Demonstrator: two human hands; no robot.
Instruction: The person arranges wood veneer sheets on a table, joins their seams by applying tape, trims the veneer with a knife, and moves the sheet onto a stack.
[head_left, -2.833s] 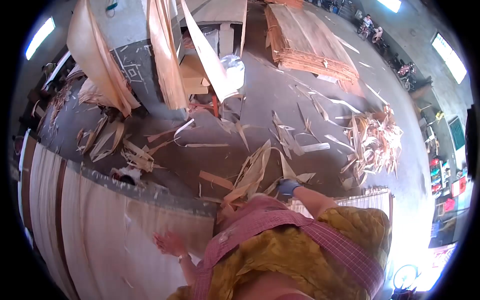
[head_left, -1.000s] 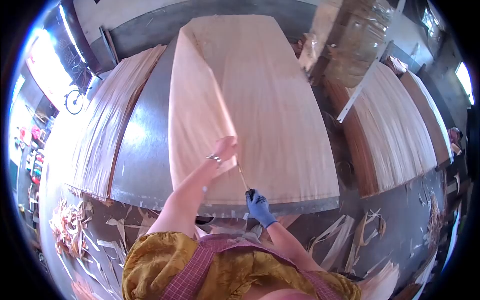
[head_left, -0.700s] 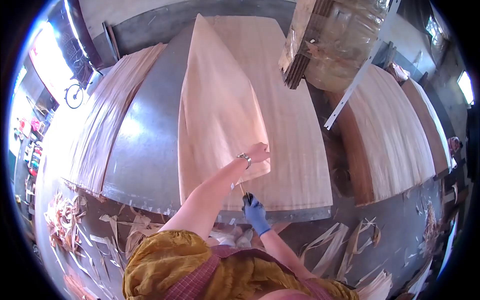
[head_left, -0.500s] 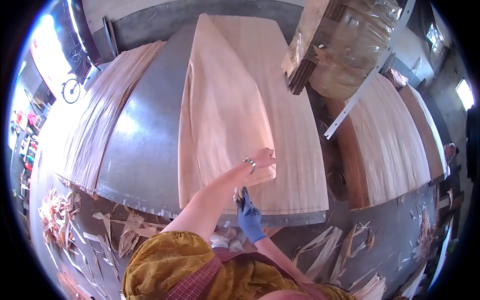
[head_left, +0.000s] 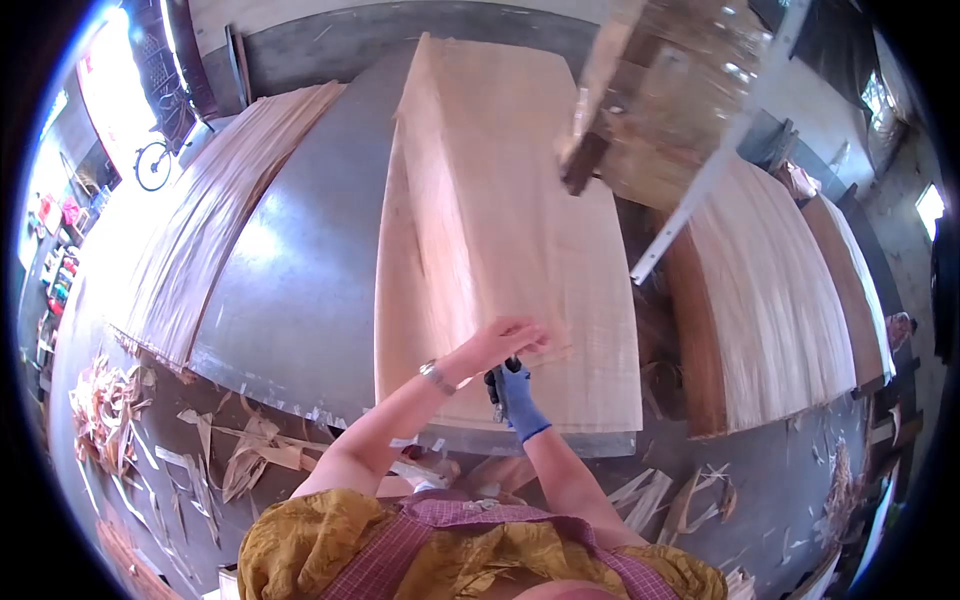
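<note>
A thin pale wood sheet (head_left: 440,250), with a raised crease down its left part, lies over a stack of similar sheets (head_left: 600,350) on the grey metal table. My left hand (head_left: 508,340), bare with a metal watch at the wrist, is over the sheet near the front, fingers stretched out and slightly blurred. Just below it, my right hand (head_left: 520,400) in a blue glove is closed around a dark tool (head_left: 496,388) whose exact shape is unclear. Both hands are close together near the table's front edge.
The metal table surface (head_left: 300,250) shows left of the sheets, with another veneer stack (head_left: 230,200) beyond. Veneer stacks (head_left: 770,310) stand at the right. A plastic-wrapped bundle (head_left: 670,110) and a white perforated bar (head_left: 715,160) hang above. Scraps (head_left: 105,410) litter the floor.
My left hand has let go of the sheet's edge and opened. The lifted sheet has spread to the right. My gloved hand has moved up and right, close under my left.
</note>
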